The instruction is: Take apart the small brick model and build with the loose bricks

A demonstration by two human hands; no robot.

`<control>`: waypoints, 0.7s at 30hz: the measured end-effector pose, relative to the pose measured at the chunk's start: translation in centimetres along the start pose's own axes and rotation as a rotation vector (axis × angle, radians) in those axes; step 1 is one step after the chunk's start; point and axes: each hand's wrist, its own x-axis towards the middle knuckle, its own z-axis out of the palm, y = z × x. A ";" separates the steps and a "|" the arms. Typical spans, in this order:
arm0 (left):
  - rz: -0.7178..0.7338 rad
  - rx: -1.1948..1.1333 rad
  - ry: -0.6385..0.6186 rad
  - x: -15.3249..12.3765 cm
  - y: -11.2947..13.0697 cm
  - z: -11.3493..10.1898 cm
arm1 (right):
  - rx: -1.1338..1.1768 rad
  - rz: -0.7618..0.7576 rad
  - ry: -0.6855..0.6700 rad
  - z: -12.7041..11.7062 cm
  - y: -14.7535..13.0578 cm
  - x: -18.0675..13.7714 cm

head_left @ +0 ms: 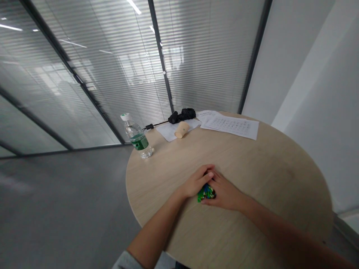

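Note:
My left hand [196, 182] and my right hand [224, 192] meet near the middle of a round light-wood table [266, 175]. Both hands are cupped around a small green and blue multicoloured object [205, 193]. Only a sliver of it shows between my palms, so I cannot tell what it is. My fingertips touch each other above it. Both forearms reach in from the near edge of the table.
A plastic water bottle [137, 137] with a green label stands at the table's left edge. At the far side lie a tipped paper cup [181, 129], a napkin [169, 131], black items with a cable [182, 114] and printed sheets [230, 125]. Glass walls with blinds stand behind.

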 end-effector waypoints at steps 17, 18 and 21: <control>0.147 0.294 -0.296 -1.0 -0.5 -2.1 | 0.124 0.020 0.040 -0.4 0.3 -0.3; 0.149 0.302 -0.299 -1.0 -0.5 -2.0 | 0.122 0.023 0.044 -0.4 0.3 -0.3; 0.153 0.318 -0.301 -1.0 -0.5 -2.0 | 0.128 0.026 0.055 -0.3 0.3 -0.3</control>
